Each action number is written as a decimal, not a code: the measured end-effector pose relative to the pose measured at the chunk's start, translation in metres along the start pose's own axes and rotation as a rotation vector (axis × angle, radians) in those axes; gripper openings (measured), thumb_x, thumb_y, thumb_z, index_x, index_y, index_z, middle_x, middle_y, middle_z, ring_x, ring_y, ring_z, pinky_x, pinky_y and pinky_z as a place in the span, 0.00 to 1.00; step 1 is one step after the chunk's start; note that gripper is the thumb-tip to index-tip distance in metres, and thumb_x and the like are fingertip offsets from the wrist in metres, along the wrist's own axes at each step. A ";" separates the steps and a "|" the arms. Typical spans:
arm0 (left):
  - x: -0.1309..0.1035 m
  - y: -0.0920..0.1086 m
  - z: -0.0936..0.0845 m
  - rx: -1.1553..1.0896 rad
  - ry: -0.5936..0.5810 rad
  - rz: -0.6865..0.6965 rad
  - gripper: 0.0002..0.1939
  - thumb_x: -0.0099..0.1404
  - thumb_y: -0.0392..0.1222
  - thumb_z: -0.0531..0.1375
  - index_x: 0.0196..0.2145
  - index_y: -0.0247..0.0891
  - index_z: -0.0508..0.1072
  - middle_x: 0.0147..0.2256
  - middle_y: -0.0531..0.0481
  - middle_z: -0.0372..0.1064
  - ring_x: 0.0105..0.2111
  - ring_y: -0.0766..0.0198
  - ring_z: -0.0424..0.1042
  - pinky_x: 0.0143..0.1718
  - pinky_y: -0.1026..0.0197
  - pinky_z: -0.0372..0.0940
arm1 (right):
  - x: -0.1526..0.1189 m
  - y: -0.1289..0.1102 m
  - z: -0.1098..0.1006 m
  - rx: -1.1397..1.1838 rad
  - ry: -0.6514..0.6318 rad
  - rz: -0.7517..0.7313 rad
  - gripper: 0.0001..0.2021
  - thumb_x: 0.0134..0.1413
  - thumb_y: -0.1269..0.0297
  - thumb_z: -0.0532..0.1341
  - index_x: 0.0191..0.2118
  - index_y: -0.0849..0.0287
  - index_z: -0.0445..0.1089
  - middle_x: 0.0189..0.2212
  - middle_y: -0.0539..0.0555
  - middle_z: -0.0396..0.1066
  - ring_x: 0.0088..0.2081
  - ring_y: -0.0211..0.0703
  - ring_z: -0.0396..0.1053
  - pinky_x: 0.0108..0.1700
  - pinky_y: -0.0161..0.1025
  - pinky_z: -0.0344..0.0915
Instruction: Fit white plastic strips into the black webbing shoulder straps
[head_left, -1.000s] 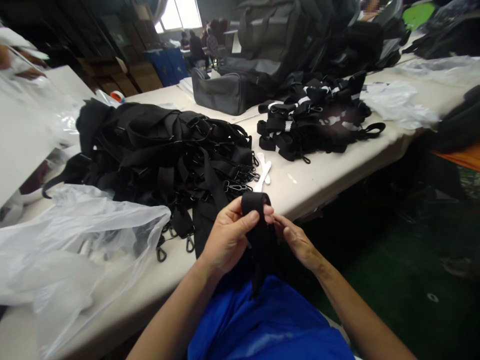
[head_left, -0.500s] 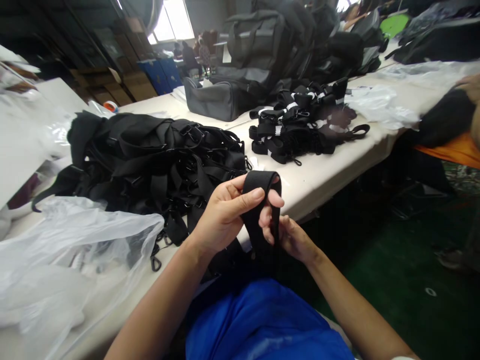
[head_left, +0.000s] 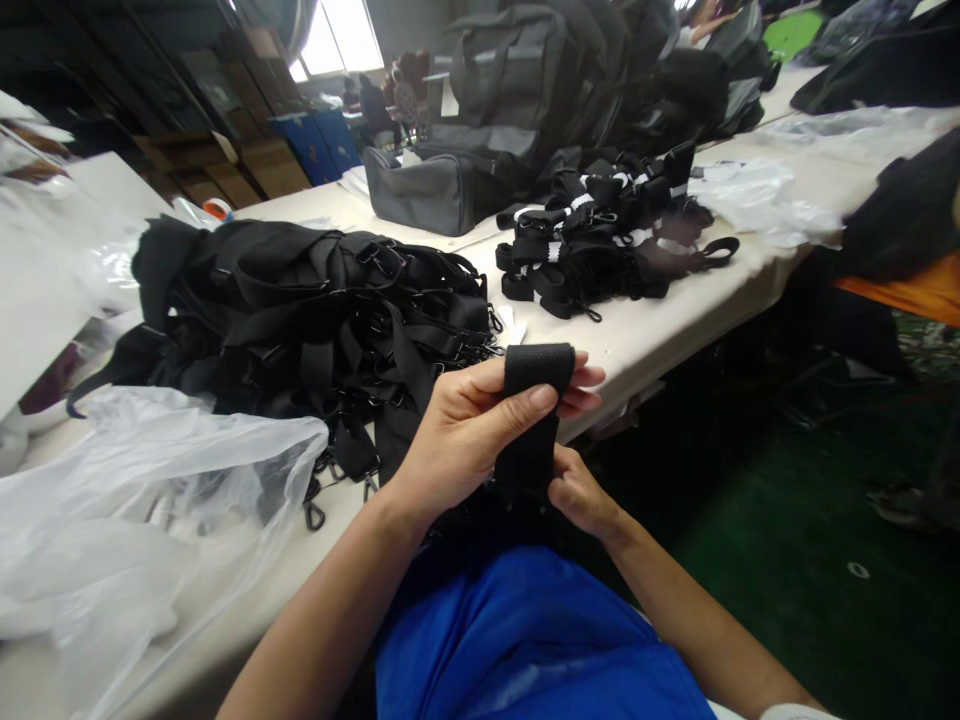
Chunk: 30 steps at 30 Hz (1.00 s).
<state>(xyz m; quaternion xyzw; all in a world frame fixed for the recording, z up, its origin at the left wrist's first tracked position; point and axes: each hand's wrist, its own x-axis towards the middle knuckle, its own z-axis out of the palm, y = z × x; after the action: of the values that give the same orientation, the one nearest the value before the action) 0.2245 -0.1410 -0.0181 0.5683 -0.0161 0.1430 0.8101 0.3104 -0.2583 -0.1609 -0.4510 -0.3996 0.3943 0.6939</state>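
Observation:
My left hand point(head_left: 469, 430) grips a folded black webbing strap point(head_left: 534, 400) near its top bend, thumb across the front. My right hand point(head_left: 577, 495) pinches the same strap lower down, just below the left hand. The strap hangs down toward my lap in blue cloth point(head_left: 525, 640). Left of my hands a big heap of loose black straps with metal clips point(head_left: 315, 310) lies on the pale table point(head_left: 637, 340). A second pile of folded, banded straps point(head_left: 592, 240) lies farther back on the table.
A crumpled clear plastic bag point(head_left: 150, 500) covers the table's near left. Grey and black bags point(head_left: 480, 150) stand at the back, more clear plastic point(head_left: 757, 205) at the right. People sit far off by the window. Dark green floor point(head_left: 787, 540) lies to the right.
My left hand lifted the strap's folded top higher and turned it flat toward me. My right hand slid down the strap, below the left hand.

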 end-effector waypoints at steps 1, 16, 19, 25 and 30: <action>0.000 -0.001 0.001 0.015 0.038 0.035 0.11 0.66 0.35 0.61 0.45 0.37 0.79 0.46 0.43 0.78 0.44 0.54 0.77 0.49 0.54 0.71 | -0.002 0.000 -0.001 -0.060 -0.039 0.002 0.29 0.52 0.42 0.64 0.51 0.60 0.72 0.44 0.57 0.73 0.46 0.51 0.70 0.52 0.45 0.64; 0.014 0.000 -0.028 0.045 0.313 0.328 0.09 0.64 0.36 0.64 0.43 0.37 0.79 0.49 0.44 0.76 0.54 0.50 0.71 0.60 0.49 0.62 | -0.008 0.009 0.004 0.305 -0.265 0.174 0.25 0.53 0.49 0.66 0.47 0.67 0.68 0.38 0.62 0.76 0.39 0.49 0.75 0.46 0.47 0.70; 0.020 -0.010 -0.045 0.097 0.394 0.396 0.09 0.63 0.35 0.65 0.42 0.37 0.79 0.46 0.45 0.77 0.51 0.53 0.73 0.59 0.50 0.63 | -0.009 0.016 0.003 0.350 -0.219 0.213 0.19 0.55 0.55 0.66 0.44 0.65 0.66 0.30 0.57 0.77 0.31 0.44 0.76 0.37 0.41 0.72; 0.029 -0.039 -0.079 0.056 0.526 0.369 0.09 0.59 0.35 0.67 0.40 0.36 0.80 0.42 0.46 0.78 0.46 0.59 0.76 0.57 0.54 0.65 | -0.009 0.029 -0.004 0.502 -0.125 0.329 0.14 0.60 0.54 0.62 0.41 0.62 0.64 0.19 0.49 0.72 0.14 0.34 0.65 0.18 0.29 0.64; 0.025 -0.051 -0.100 0.148 0.596 0.172 0.10 0.58 0.41 0.68 0.37 0.34 0.79 0.38 0.46 0.79 0.40 0.62 0.77 0.49 0.57 0.69 | -0.017 0.010 -0.011 0.462 -0.064 0.287 0.16 0.57 0.53 0.64 0.39 0.61 0.64 0.17 0.46 0.69 0.11 0.31 0.59 0.15 0.28 0.61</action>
<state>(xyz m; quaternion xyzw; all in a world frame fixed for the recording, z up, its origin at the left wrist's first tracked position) 0.2480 -0.0594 -0.0957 0.5553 0.1840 0.3720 0.7207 0.3119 -0.2745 -0.1767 -0.3201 -0.2528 0.5833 0.7024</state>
